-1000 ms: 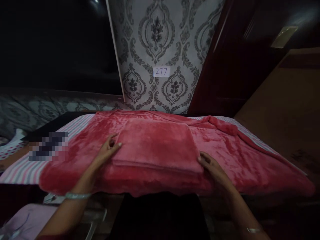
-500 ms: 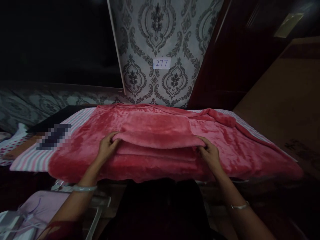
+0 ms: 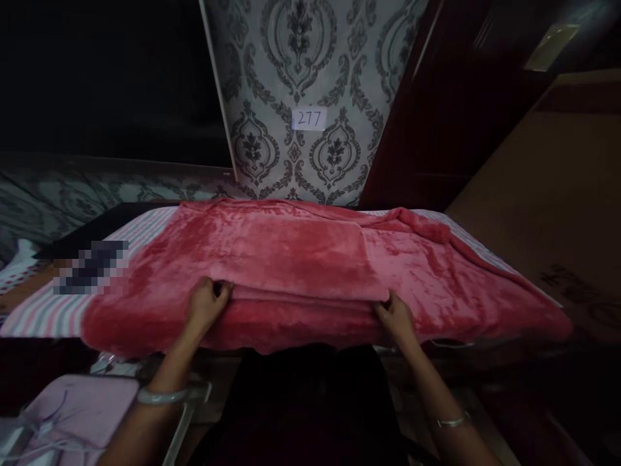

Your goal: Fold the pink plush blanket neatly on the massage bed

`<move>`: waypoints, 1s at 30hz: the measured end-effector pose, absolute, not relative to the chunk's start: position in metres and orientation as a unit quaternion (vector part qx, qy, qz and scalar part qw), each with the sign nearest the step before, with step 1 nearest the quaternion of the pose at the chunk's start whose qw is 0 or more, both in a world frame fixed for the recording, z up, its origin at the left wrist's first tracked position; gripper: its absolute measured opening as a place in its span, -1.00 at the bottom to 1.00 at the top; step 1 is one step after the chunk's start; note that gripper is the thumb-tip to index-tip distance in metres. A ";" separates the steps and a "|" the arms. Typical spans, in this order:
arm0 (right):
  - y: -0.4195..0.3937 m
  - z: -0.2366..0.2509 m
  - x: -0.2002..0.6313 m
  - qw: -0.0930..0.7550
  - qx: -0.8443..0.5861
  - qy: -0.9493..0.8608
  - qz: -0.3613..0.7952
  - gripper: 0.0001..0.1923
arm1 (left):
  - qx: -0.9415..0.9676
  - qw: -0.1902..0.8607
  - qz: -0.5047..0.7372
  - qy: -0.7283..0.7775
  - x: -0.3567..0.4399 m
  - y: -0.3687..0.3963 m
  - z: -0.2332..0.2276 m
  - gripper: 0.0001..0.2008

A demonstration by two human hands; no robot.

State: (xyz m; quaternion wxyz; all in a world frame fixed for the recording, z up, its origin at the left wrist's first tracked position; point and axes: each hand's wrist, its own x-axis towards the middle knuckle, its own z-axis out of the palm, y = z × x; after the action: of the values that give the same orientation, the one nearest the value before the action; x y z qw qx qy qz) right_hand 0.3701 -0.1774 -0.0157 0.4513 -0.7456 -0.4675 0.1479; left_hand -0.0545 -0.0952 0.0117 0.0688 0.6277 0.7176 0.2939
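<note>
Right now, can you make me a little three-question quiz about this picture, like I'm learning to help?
1. True or false: both hands hold the near edge of the folded pink towel.
2. What number is on the paper label on the patterned wall?
A) 277 B) 112 C) 540
3. Fill in: the folded towel lies on a spread red ____.

Key
1. True. The left hand grips the left corner and the right hand grips the right corner.
2. A.
3. Blanket. It covers a striped sheet.
</note>
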 end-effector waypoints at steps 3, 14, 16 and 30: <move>-0.183 -0.021 0.367 0.425 -0.761 -0.472 0.135 -0.70 | 0.629 0.067 0.267 0.727 -0.050 -0.094 0.014 -0.72; -0.180 -0.006 0.358 0.578 -0.611 -0.402 0.361 -0.71 | 0.541 0.274 0.465 0.645 -0.051 -0.088 0.020 -0.73; -0.179 -0.005 0.358 0.553 -0.595 -0.383 0.439 -0.67 | 0.539 0.317 0.474 0.620 -0.053 -0.087 0.023 -0.65; -0.164 0.022 0.358 0.654 -0.504 -0.328 0.459 -0.49 | 0.393 0.489 0.625 0.465 -0.033 -0.085 0.052 -0.55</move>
State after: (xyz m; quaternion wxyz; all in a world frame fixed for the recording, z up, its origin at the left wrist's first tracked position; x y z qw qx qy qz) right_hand 0.3581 -0.1638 0.0225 0.6539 -0.5040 -0.3277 0.4594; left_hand -0.0333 -0.0855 0.0515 0.4887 0.3935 0.4645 0.6249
